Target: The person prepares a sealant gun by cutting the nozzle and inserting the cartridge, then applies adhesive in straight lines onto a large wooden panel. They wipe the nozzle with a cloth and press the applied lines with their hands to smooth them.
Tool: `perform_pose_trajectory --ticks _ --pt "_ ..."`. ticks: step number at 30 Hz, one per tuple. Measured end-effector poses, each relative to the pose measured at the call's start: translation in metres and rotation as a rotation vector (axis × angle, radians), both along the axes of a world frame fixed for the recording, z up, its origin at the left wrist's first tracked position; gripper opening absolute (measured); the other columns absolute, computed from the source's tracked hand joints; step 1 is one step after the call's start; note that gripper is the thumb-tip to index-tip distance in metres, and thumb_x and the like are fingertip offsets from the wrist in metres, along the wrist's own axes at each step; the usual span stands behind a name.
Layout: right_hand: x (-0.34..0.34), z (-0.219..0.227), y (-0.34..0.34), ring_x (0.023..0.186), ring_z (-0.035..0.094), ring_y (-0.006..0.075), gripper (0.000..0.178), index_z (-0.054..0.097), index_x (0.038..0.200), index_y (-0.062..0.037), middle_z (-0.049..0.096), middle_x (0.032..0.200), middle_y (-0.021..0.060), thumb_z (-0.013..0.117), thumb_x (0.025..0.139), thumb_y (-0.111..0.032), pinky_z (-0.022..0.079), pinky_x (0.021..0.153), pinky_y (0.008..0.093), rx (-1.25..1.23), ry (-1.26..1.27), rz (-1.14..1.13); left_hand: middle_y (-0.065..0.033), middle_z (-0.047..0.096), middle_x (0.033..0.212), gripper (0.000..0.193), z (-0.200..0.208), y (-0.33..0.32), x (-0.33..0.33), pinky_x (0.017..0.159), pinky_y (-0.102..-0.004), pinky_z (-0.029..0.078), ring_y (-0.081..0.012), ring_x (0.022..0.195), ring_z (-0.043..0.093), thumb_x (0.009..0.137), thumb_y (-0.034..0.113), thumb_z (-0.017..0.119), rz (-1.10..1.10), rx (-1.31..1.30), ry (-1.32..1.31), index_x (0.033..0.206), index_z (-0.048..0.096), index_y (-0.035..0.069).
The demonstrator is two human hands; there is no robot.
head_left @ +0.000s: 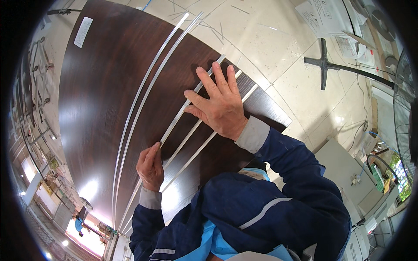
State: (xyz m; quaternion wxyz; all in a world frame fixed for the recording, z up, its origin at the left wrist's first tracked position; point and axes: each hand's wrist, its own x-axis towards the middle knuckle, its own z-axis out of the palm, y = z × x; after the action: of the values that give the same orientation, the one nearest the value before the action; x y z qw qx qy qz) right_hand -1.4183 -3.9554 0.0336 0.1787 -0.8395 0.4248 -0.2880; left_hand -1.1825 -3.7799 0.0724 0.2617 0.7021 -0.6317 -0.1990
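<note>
A large dark-brown wood-grain board (100, 82) spreads beneath both my hands. Several long, thin silvery strips lie lengthwise over it. My right hand (221, 104) rests with fingers spread across one strip (175, 118), its fingertips near the board's far right edge. Lower down on that same strip, my left hand (150, 167) has its fingers drawn together against it, and its palm side is hidden. To the left run two more strips close together, an outer strip (146, 82) and an inner strip (153, 79). Nearer my body lie another strip (185, 140) and a strip beside it (193, 156).
A white label (83, 32) sits on the board's far left corner. Thin offcuts (217, 32) are scattered on the tiled floor (278, 48). At right stands a fan (405, 108) near a black cross-shaped foot (323, 64). A grey cabinet (337, 167) is at the lower right.
</note>
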Motion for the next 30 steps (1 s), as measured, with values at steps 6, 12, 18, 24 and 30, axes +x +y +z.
perform_pose_trajectory --ticks 6,12,18,24,30 --pt "-0.0004 -0.002 0.0011 0.136 0.047 0.0494 0.039 0.071 0.106 -0.0198 0.053 0.143 0.019 0.081 0.077 -0.044 0.03 0.112 0.0715 -0.01 0.009 -0.007 -0.0162 0.072 0.098 0.027 0.0002 0.0015 0.0003 0.072 -0.0319 0.056 -0.0256 0.085 0.072 0.094 -0.005 0.065 -0.007 0.033 0.022 0.119 0.072 0.004" --pt "0.0004 -0.0047 0.0008 0.137 0.045 0.0498 0.039 0.072 0.105 -0.0199 0.052 0.145 0.0193 0.081 0.078 -0.045 0.028 0.111 0.0734 -0.01 0.012 0.008 -0.0161 0.072 0.1 0.028 -0.0015 0.0038 0.0026 0.074 -0.0312 0.056 -0.0251 0.087 0.072 0.094 -0.007 0.064 -0.003 0.053 0.039 0.119 0.072 0.003" --pt "0.0011 -0.0052 0.0011 0.138 0.044 0.0497 0.038 0.072 0.104 -0.0199 0.052 0.145 0.0193 0.081 0.078 -0.046 0.028 0.111 0.0736 -0.015 0.03 0.007 -0.0162 0.072 0.099 0.027 -0.0029 0.0048 0.0038 0.073 -0.0307 0.056 -0.0243 0.085 0.072 0.094 -0.007 0.064 -0.007 0.045 0.039 0.118 0.072 0.003" --pt "0.0008 -0.0042 0.0013 0.138 0.044 0.0488 0.037 0.072 0.103 -0.0197 0.051 0.145 0.0201 0.081 0.078 -0.046 0.028 0.111 0.0741 -0.003 0.036 0.004 -0.0167 0.071 0.098 0.026 -0.0021 0.0041 0.0026 0.073 -0.0309 0.055 -0.0248 0.085 0.072 0.095 -0.006 0.064 -0.007 0.061 0.046 0.118 0.072 0.002" --pt "0.0001 -0.0028 0.0013 0.137 0.045 0.0489 0.037 0.072 0.103 -0.0198 0.052 0.143 0.0204 0.08 0.078 -0.046 0.029 0.11 0.0741 -0.002 0.033 0.003 -0.0162 0.071 0.096 0.026 -0.0008 0.0053 0.0024 0.07 -0.0307 0.055 -0.0244 0.083 0.071 0.095 -0.004 0.065 -0.01 0.069 0.018 0.118 0.072 0.004"
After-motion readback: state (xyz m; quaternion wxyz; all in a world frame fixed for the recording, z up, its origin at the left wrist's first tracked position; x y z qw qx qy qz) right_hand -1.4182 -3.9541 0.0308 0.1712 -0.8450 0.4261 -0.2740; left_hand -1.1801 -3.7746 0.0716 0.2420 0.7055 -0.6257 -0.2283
